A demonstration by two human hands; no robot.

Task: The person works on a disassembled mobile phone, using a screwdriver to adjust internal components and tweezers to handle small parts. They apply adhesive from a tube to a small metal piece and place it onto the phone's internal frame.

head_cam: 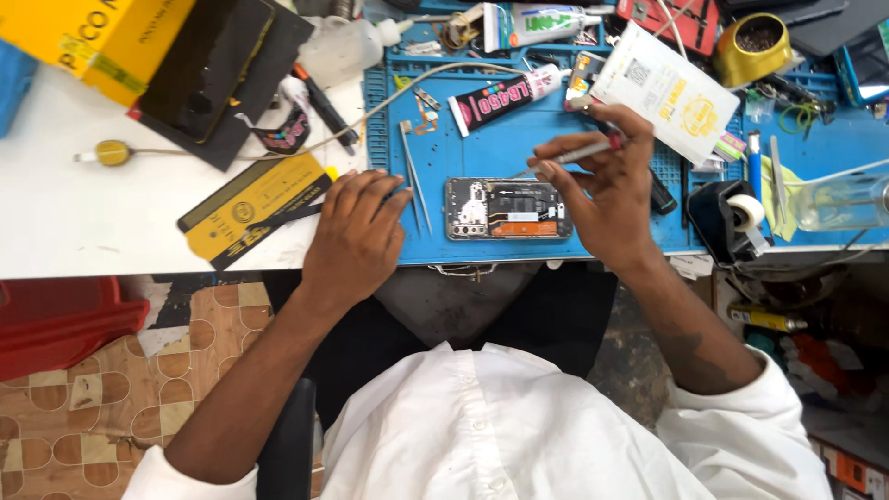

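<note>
My right hand (607,190) pinched a screwdriver (579,154), its tip just above the opened phone (506,209) below my fingers. My left hand (356,231) lay spread beside it; unbraced, the phone could skid if the tip slipped.

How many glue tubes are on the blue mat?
2. A black-and-pink glue tube lies above the opened phone; a white-and-green glue tube lies at the mat's top edge. Clutter may hide more.
</note>
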